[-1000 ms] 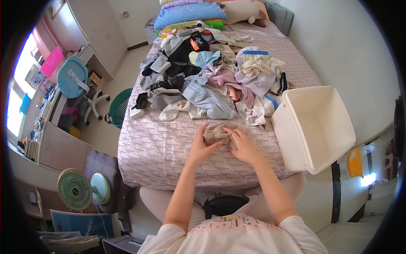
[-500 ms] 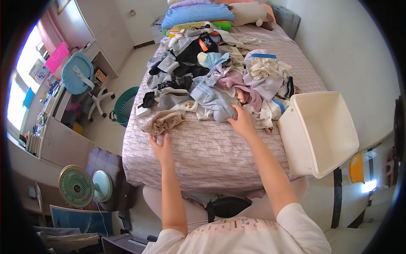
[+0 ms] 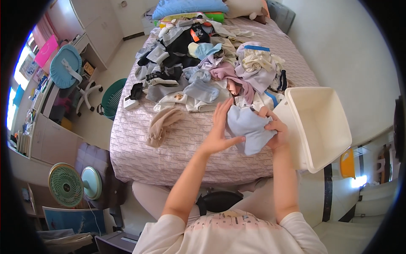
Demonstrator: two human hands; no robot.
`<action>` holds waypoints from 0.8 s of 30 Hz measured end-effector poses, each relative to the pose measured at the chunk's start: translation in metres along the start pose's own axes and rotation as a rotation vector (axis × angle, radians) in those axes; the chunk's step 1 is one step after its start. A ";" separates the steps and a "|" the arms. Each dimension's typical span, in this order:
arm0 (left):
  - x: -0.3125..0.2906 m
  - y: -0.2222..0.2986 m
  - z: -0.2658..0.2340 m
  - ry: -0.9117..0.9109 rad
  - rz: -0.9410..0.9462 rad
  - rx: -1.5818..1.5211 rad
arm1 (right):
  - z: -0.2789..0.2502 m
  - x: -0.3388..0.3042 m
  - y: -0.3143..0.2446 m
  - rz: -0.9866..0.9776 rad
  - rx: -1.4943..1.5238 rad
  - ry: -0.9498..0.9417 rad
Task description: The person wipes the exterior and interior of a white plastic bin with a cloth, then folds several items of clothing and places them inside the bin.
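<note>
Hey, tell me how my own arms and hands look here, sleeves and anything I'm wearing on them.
Your left hand and right hand are both ungloved, and nothing worn shows on either wrist. The forearms are bare. Short, loose white sleeves cover the upper arms, part of a white T-shirt with a pinkish print.
</note>
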State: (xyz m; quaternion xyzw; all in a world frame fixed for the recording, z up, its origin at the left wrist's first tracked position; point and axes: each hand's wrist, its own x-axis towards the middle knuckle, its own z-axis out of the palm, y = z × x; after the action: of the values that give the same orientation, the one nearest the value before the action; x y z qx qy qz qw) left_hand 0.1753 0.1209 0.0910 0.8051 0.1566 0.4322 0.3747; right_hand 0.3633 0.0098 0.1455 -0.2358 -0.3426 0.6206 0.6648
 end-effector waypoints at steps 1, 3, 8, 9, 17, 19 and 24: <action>0.014 0.001 -0.007 0.001 -0.001 -0.004 | 0.008 0.002 -0.009 0.001 -0.003 0.003; 0.036 -0.003 -0.032 -0.492 -0.065 -0.431 | 0.019 0.011 -0.024 -0.085 -0.275 -0.234; 0.060 0.015 -0.082 -0.183 -0.370 -0.625 | 0.052 0.024 -0.053 -0.255 -0.526 0.145; 0.062 0.017 -0.091 -0.066 -0.319 -0.646 | 0.061 0.028 -0.053 -0.433 -0.791 0.261; -0.021 0.037 -0.105 0.233 0.442 0.359 | 0.070 0.004 -0.025 -0.859 -1.837 0.046; -0.058 0.028 -0.098 -0.058 0.245 0.412 | 0.030 -0.016 0.013 -0.654 -1.904 0.113; -0.139 -0.001 -0.076 -0.204 0.008 0.504 | -0.017 -0.061 0.073 0.197 -1.537 0.521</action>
State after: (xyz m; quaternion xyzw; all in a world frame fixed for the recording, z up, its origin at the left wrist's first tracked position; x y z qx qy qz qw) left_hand 0.0330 0.0770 0.0362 0.9129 0.2175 0.2980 0.1746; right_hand 0.3278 -0.0401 0.0705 -0.7915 -0.4847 0.1930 0.3182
